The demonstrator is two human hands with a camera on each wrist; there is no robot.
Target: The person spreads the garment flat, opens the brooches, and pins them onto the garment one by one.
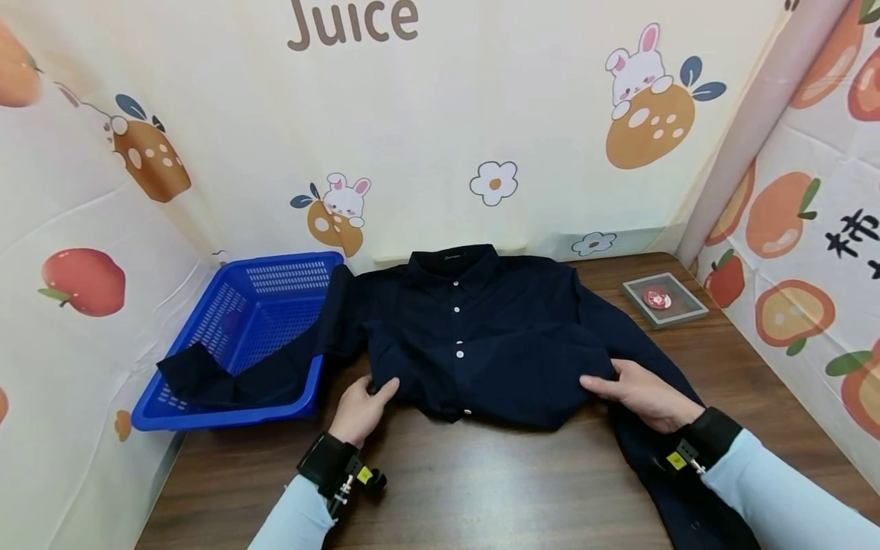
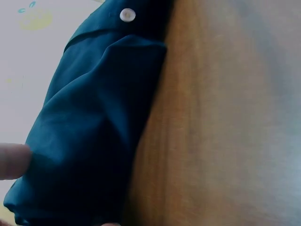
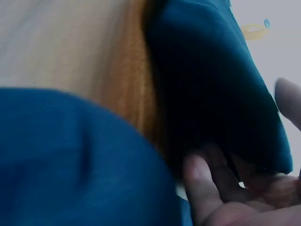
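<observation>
A navy button-up shirt (image 1: 419, 313) lies front up on the table, collar toward the wall, its lower part doubled over into a bulging fold. At the fold's left corner my left hand (image 1: 359, 410) pinches the cloth, thumb on top. My right hand (image 1: 646, 393) grips the right corner, with its fingers under the fabric in the right wrist view. White buttons (image 2: 127, 15) run down the front placket. One sleeve (image 1: 268, 374) drapes into the blue basket (image 1: 147, 416). The other sleeve (image 1: 653, 473) trails past my right wrist toward the front edge.
A small grey-framed clear box (image 1: 677, 312) with a red and white item inside sits at the back right of the wooden table (image 1: 440, 489). Printed cloth walls (image 1: 426, 130) stand behind and on both sides. The basket occupies the left side.
</observation>
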